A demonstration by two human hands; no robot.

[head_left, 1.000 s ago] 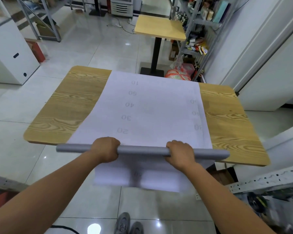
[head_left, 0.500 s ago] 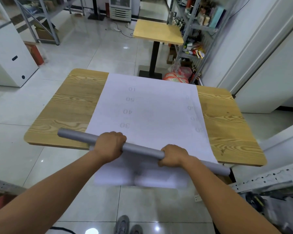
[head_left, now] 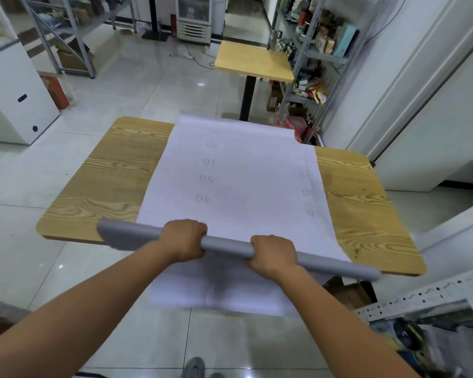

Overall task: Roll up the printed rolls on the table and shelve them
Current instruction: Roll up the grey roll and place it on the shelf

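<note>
Two hands on one grey tube [head_left: 227,248], which lies slantwise across the near edge of the table [head_left: 112,170]; left hand [head_left: 185,240] and right hand [head_left: 273,255] each have fingers curled over the top and clamped on the tube, close either side of its middle; both tube ends stick out free, and the left end looks smeared by motion blur. The sheet [head_left: 238,184] lies flat up the middle of the table, faint reversed numbers showing through; its far edge overhangs the back of the table, with a small curl at the far right corner; a loose flap hangs below the tube off the near edge. Whether the sheet is already wound onto the tube, I cannot tell. Handling, as I judge it: sheet is thin, light and limp, creases easily and slides on smooth wood, so it will skew or telescope if one end leads; tube looks stiff and light, good as a core. Grip looks right for rolling; palms on top near centre, even pressure both sides, tube square to the sheet edges; the present slant needs correcting first. For shelving, carry the finished roll by its middle, not by the open ends; a shelf unit [head_left: 306,58] stands behind the table on the right.
</note>
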